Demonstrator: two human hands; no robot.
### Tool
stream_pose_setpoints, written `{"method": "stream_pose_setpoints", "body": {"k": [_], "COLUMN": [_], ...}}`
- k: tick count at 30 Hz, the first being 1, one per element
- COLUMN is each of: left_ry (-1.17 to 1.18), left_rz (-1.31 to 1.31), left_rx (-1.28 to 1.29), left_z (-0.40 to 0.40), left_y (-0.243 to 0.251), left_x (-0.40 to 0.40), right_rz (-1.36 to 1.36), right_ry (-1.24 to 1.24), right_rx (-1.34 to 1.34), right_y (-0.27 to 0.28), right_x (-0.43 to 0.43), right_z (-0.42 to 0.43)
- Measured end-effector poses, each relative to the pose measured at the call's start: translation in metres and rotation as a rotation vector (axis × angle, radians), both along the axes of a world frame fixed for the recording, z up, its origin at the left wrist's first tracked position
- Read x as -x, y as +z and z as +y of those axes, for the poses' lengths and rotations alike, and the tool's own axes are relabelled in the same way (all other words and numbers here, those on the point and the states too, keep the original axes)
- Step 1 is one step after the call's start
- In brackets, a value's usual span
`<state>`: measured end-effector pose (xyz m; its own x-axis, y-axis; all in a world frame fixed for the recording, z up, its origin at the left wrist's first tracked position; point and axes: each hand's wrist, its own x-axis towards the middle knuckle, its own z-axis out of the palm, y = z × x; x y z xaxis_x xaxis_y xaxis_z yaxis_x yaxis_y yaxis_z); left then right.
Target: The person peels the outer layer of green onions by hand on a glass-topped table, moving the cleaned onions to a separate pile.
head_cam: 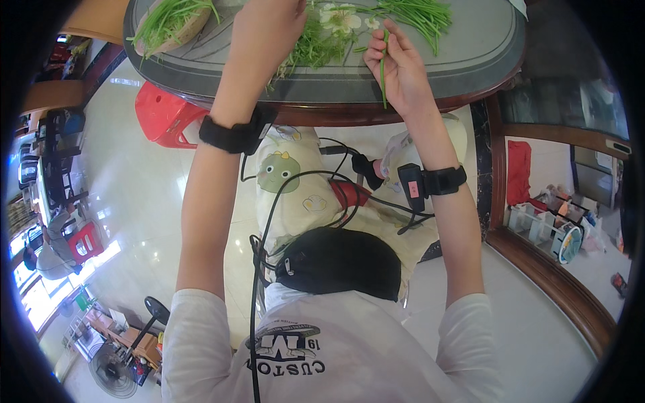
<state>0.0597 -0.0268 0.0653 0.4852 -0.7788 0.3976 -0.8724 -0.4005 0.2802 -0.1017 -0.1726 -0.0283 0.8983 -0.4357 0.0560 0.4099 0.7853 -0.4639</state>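
My right hand holds a thin green stem upright between thumb and fingers, over the near edge of the oval table. My left hand is at the top edge, above the table beside a loose heap of leafy green sprigs; its fingertips are turned away, and whether it holds anything is hidden. Behind my right hand lies a bundle of long green stems. At the table's left, a shallow bowl or basket holds more cut greens. A printed white flower shows on the tabletop.
A red plastic stool stands by the table's left side. Black cables cross my lap. At far left a person sits near another red stool. A fan stands lower left, and a storage rack is at right.
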Motion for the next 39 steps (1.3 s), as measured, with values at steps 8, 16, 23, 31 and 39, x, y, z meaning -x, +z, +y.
{"method": "stream_pose_setpoints", "body": {"k": [8, 16, 23, 31, 39], "left_ry": [-0.322, -0.545, -0.546, -0.601, -0.572], "left_rz": [0.174, 0.338, 0.394, 0.376, 0.408], "left_rx": [0.289, 0.223, 0.181, 0.128, 0.083], "left_z": [-0.023, -0.031, -0.032, -0.040, -0.037], "left_y": [-0.001, 0.000, 0.001, -0.015, -0.020], "left_x": [0.030, 0.031, 0.029, 0.021, 0.024], "right_rz": [0.030, 0.059, 0.133, 0.142, 0.191], "right_ry": [-0.011, -0.040, -0.030, -0.039, -0.023], "right_rx": [0.034, 0.083, 0.111, 0.125, 0.201], "right_y": [0.001, 0.003, 0.003, 0.006, 0.004], "right_x": [0.000, -0.001, 0.001, 0.002, 0.000], "right_z": [0.002, 0.002, 0.001, 0.003, 0.004]}}
